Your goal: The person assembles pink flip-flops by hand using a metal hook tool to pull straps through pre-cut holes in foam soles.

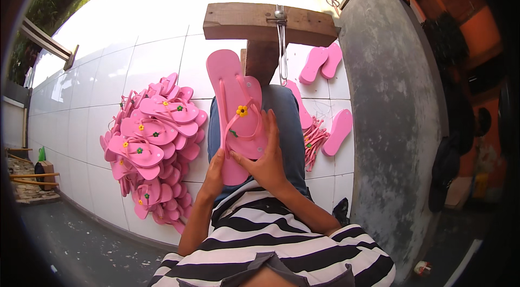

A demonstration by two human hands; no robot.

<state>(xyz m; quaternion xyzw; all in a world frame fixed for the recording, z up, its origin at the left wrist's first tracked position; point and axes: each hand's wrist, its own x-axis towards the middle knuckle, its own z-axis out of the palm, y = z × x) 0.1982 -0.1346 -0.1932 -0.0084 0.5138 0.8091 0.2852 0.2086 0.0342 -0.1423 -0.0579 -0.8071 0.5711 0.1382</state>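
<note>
Near the brown wooden T-shaped stand (230, 20), the left hand (214, 173) and right hand (267, 162) clamp overlapping pink foam flip-flops (249, 145); a loosened grip might let one slide.

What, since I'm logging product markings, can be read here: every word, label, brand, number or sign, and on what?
No text can be read anywhere.
Held pink sandals: small pale round marks, too small to read.
Sandal pile: similar pale spots, also too small to read.
Red-and-white item at lower right: any print is too small to tell.
</note>
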